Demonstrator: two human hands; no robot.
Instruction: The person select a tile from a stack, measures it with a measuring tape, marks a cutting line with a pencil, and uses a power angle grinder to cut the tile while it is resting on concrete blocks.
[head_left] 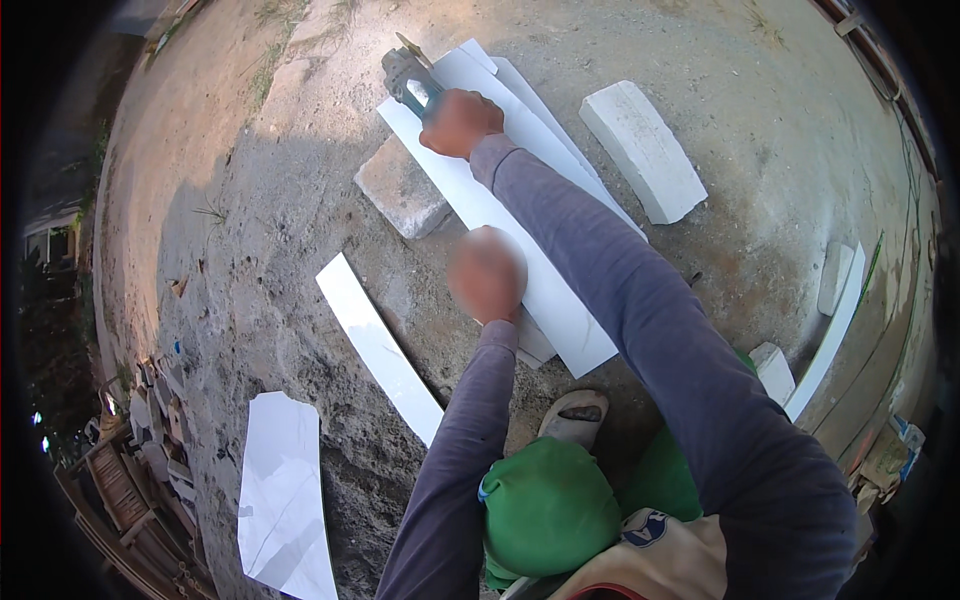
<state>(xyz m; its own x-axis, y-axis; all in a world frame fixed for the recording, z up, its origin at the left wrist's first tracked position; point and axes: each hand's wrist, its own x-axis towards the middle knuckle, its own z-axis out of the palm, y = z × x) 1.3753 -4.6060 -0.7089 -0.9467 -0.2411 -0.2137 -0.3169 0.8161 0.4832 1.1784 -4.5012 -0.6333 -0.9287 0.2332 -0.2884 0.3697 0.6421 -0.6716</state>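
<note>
My right hand (462, 122) is wrapped round the body of an angle grinder (408, 82), whose disc stands up at its far end. The grinder is at the far left end of a long white tile strip (550, 250), which lies slantwise in front of me. Against the strip's left edge, closer to me, is my left hand (487, 272); blur hides its fingers. Under the strip, a stone block (405, 190) sticks out at the left. Another white piece (590, 150) lies along the strip's right side.
A pale block (645, 150) sits to the right on the dusty ground. Two cut tile pieces, a narrow one (380, 345) and a broader one (282, 490), lie at the left. A thin strip (830, 335) leans on small blocks at the right. Near my left wrist is my sandalled foot (575, 415).
</note>
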